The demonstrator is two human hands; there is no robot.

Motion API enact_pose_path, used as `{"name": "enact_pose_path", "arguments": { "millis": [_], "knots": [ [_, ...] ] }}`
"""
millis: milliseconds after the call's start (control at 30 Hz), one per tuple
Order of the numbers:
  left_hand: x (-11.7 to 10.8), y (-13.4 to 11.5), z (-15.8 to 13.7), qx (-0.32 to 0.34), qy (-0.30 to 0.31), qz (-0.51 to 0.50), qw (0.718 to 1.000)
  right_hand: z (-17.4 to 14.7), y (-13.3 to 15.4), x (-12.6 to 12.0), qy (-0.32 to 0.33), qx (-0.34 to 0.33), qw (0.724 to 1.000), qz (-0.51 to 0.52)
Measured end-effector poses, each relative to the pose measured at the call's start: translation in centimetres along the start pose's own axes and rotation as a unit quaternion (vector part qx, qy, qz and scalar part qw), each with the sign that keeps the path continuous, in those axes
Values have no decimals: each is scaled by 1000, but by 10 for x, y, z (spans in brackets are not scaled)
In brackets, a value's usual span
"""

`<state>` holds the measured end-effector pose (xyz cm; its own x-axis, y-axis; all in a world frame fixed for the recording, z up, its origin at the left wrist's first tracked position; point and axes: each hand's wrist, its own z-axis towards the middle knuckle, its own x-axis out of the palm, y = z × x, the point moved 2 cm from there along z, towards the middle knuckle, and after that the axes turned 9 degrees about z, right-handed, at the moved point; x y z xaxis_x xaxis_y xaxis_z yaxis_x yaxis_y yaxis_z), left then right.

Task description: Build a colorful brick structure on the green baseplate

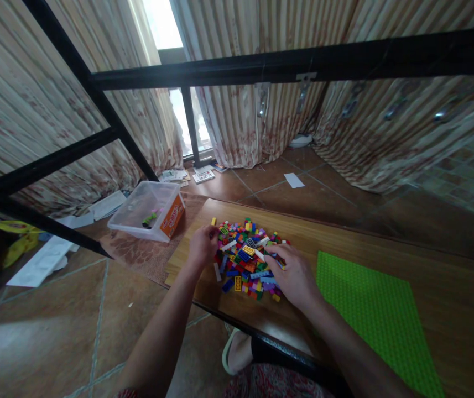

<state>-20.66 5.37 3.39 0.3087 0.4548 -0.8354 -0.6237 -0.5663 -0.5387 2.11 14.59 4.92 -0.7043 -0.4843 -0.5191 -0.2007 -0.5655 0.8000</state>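
A heap of loose toy building bricks in many colours lies on a wooden table. At its left edge is my left hand, fingers curled inward; whatever they may hold is hidden. My right hand reaches over the heap's right side, thumb and fingers closed around the end of a white brick. Just left of that brick, a yellow brick sits on top of the heap. A green studded baseplate rests flat on the table, to the right of my right hand.
A clear plastic box with an orange label and a few pieces inside stands on a rug beyond the table's left end. Black metal bars cross in front of striped curtains. Papers lie on the tiled floor.
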Motion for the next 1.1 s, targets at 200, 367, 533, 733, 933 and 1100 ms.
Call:
{"name": "enact_pose_path", "arguments": {
  "millis": [200,367,533,733,933,1100],
  "knots": [
    [-7,-13,-24,-6,5,-139,990,9,21,7,-22,-8,999,48],
    [1,-34,-51,28,-8,-155,987,25,41,23,2,-50,999,16],
    [8,-46,-60,78,-7,-106,991,29,32,38,45,-62,997,-10],
    [9,-42,-59,3,-6,-224,975,14,14,27,-20,-43,999,19],
    [8,-50,-73,-169,115,-546,812,2,0,13,21,-15,999,-32],
    [13,-65,-87,-173,82,-549,814,1,16,9,-22,32,998,49]
  ]
}}
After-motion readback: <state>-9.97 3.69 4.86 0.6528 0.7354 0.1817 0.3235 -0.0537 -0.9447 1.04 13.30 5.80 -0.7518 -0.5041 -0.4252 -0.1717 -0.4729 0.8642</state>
